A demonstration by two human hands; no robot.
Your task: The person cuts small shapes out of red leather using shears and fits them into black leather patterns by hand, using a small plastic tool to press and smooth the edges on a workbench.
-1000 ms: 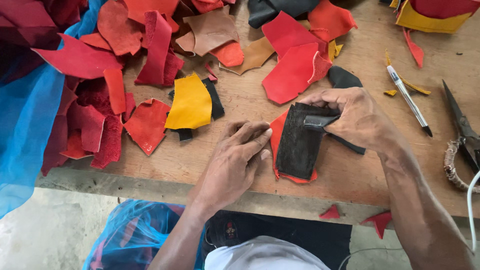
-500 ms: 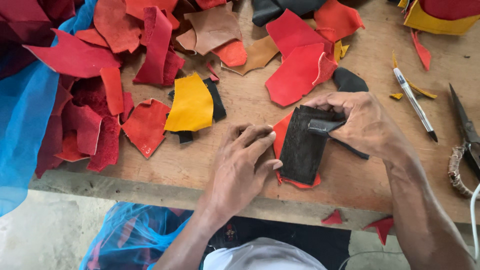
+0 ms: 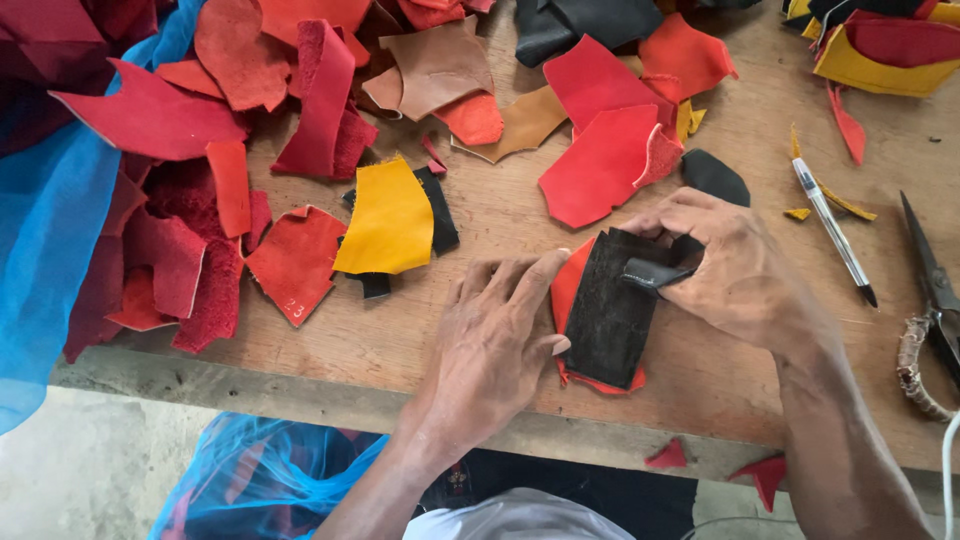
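Observation:
A black leather piece [image 3: 610, 320] lies on top of a red leather piece [image 3: 567, 290] near the front edge of the wooden table [image 3: 700, 370]. My left hand [image 3: 495, 340] rests flat beside them, fingertips touching their left edge. My right hand [image 3: 735, 265] presses on the upper right of the black piece and pinches a small dark tool [image 3: 650, 275] against it. The tool's tip is hidden by my fingers.
Red, orange, brown and black leather scraps cover the table's back and left. A yellow scrap [image 3: 388, 222] lies left of my hands. A pen [image 3: 833, 230] and scissors [image 3: 935, 290] lie at the right. Blue netting [image 3: 50, 240] hangs at the left edge.
My left hand slid a little right, up to the edge of the red piece. My right hand stayed on the black piece with the tool.

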